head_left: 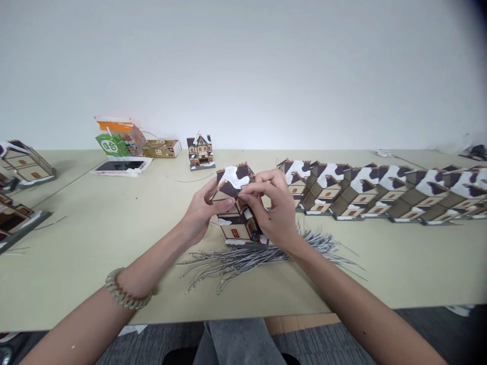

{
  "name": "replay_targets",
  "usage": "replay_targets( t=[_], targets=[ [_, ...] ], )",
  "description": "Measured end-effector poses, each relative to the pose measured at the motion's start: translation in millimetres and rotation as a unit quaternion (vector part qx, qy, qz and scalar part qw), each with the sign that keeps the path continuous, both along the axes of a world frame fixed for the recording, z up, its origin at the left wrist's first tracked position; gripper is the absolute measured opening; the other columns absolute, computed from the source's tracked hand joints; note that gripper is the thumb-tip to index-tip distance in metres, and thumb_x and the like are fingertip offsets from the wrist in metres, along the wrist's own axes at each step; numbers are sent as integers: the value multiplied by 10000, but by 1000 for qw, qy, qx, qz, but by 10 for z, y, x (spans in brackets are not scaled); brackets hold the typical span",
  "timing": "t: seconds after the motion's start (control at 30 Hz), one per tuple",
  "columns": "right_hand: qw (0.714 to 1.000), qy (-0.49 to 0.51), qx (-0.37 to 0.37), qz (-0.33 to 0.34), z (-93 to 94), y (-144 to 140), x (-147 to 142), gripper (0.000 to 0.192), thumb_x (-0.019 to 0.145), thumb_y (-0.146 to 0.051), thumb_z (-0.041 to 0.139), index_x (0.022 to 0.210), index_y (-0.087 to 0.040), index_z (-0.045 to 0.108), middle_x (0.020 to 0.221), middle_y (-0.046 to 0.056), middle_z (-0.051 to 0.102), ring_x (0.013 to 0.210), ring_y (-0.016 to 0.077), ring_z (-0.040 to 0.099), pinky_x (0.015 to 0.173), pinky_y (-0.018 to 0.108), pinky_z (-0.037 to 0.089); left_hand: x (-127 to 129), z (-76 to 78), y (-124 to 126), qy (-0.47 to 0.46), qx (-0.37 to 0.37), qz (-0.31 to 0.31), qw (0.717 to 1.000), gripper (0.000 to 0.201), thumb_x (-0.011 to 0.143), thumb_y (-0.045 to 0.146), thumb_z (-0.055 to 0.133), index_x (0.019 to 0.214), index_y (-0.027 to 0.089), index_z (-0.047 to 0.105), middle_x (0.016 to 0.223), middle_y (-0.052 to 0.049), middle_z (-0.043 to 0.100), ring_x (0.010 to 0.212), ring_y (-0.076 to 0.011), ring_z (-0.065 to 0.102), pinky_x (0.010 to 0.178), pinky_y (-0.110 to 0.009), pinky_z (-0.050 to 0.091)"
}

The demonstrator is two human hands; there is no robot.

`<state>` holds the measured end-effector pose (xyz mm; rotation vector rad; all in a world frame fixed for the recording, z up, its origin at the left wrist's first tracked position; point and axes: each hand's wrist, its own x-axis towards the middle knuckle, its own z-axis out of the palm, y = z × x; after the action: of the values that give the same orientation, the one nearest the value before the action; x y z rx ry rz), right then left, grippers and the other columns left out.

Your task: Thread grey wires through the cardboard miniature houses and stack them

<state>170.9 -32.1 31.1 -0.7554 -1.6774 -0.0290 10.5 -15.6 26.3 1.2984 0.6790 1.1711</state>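
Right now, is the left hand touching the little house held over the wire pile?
Touching. The head view shows the left hand with its fingers wrapped on the roof side of the model house; no gap shows.

Row of model houses (380,195) at right, lone house (200,151) + snack bag (116,138) at back.

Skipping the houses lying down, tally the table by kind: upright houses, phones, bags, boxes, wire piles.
Upright houses: 2, the held house and the small house
Phone: 1
Bag: 1
Box: 1
Wire pile: 1
Total: 6
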Motion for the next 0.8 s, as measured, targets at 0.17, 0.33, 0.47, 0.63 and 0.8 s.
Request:
replay_targets(
  t=[0.17, 0.33, 0.47, 0.63, 0.8],
  targets=[
    [1000, -8, 4, 5, 18, -12, 11, 92, 846, -184, 588, 779, -245, 604, 781, 1, 539, 804, 156, 512, 725, 333, 430, 9, 8, -22, 0, 9, -2, 1000, 650, 617, 359, 795, 1213, 216, 578, 1218, -69, 628, 1103, -267, 570, 839, -287, 479],
    [1000, -4, 27, -3, 26, -27, 0, 101, 845, -169, 583, 775, -240, 599, 764, 1, 563, 787, 156, 521, 716, 330, 430, 23, -4, -35, 14, 45, 17, 999, 615, 657, 356, 772, 1219, 213, 567, 1198, -69, 637, 1118, -268, 571, 853, -295, 495],
    [1000, 15, 24, 8, 21, -36, -14, 104, 840, -153, 577, 773, -230, 598, 754, 2, 568, 774, 154, 517, 705, 324, 429, 43, -27, -8, 26, 138, 66, 988, 657, 636, 359, 790, 1224, 192, 551, 1176, -79, 641, 1091, -259, 593, 870, -305, 510],
    [998, 50, -10, 35, 13, -50, -39, 110, 826, -132, 588, 761, -218, 610, 760, 0, 566, 780, 148, 516, 710, 315, 428, 52, -47, 22, 55, 236, 142, 960, 773, 599, 386, 813, 1270, 166, 499, 1234, -106, 604, 1136, -260, 572, 930, -317, 501],
    [996, 75, -24, 50, 0, -49, -61, 105, 820, -132, 605, 761, -218, 623, 761, -4, 564, 784, 141, 514, 714, 303, 431, 39, -81, 37, 61, 250, 154, 954, 810, 613, 404, 802, 1301, 156, 455, 1267, -119, 582, 1173, -264, 552, 966, -334, 485]
  ],
)
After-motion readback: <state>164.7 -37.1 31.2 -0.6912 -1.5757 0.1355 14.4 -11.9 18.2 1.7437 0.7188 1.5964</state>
